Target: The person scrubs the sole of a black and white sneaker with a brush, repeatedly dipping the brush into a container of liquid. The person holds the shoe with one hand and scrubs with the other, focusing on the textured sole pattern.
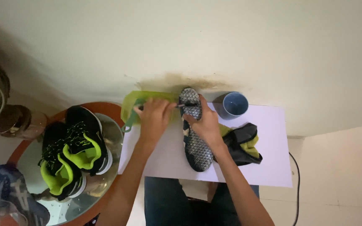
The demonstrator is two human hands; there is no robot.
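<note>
A home (lived-in): stained wall (177,79), sneakers (74,146) on glass side table (105,109).

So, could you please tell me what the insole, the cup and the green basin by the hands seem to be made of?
The insole looks like foam faced with woven fabric: a matte, fine grey pattern. The cup seems glazed ceramic, or possibly plastic: smooth blue with a thick rim. The green basin looks like plastic: translucent, glossy and thin-walled. The left hand and right hand rest at the insole's top.

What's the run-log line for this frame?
left hand: holds small brush at insole toe | right hand: pins patterned insole on white board | nearby: green tub, blue cup, black-green sneakers
</note>
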